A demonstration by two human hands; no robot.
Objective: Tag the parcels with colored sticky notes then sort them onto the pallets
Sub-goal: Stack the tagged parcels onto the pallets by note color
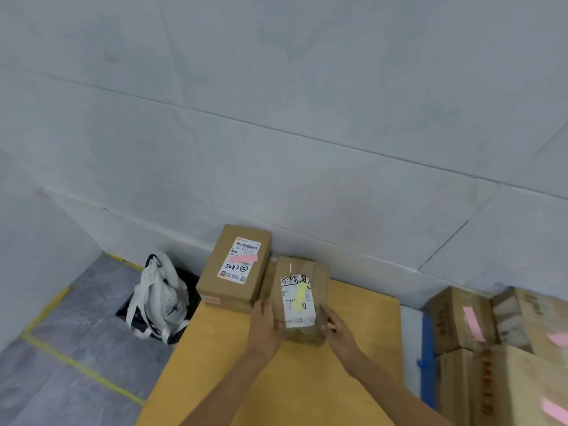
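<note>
A small cardboard parcel (pixel 299 298) with a white label and a yellow sticky note (pixel 300 297) sits on the wooden pallet (pixel 276 379). My left hand (pixel 266 324) grips its left side and my right hand (pixel 338 332) grips its right side. Just behind and to the left stands a larger parcel (pixel 235 267) with a pink sticky note (pixel 243 258) on its label.
Several stacked cardboard boxes with pink notes (pixel 498 339) stand at the right beside a blue pallet edge (pixel 427 361). A white bag (pixel 159 298) lies on the floor left of the pallet. Yellow floor tape (pixel 83 368) and a pale wall (pixel 276 133) lie behind.
</note>
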